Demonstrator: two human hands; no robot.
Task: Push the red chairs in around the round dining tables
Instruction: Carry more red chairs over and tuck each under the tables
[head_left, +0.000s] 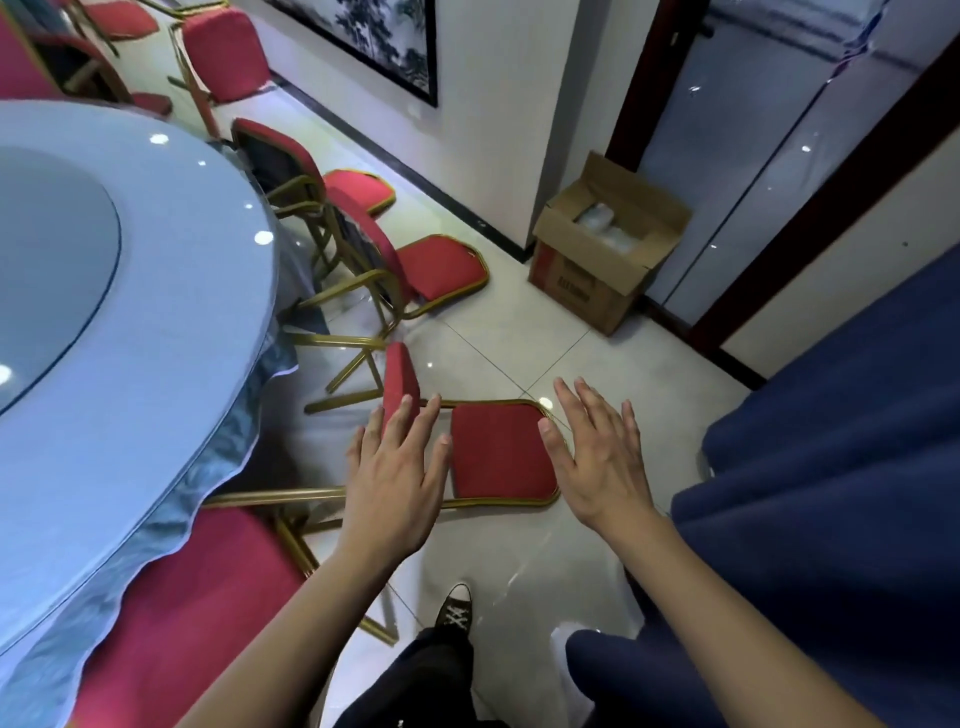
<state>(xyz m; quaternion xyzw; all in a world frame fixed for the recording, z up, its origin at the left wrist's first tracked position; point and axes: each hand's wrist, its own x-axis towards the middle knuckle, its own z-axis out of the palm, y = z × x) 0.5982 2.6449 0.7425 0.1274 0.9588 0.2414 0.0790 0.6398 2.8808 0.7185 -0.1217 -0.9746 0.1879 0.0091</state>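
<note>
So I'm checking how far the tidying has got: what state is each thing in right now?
Left hand: open, fingers spread, holding nothing.
Right hand: open, fingers spread, holding nothing.
Nearest chair: seat facing away from the table, not pushed in.
Next chair: also turned outward.
Cardboard box: flaps open.
Round table: covered with a cloth.

Table (104, 312) left; chairs (436, 265) beside it; box (602, 260) right.
</note>
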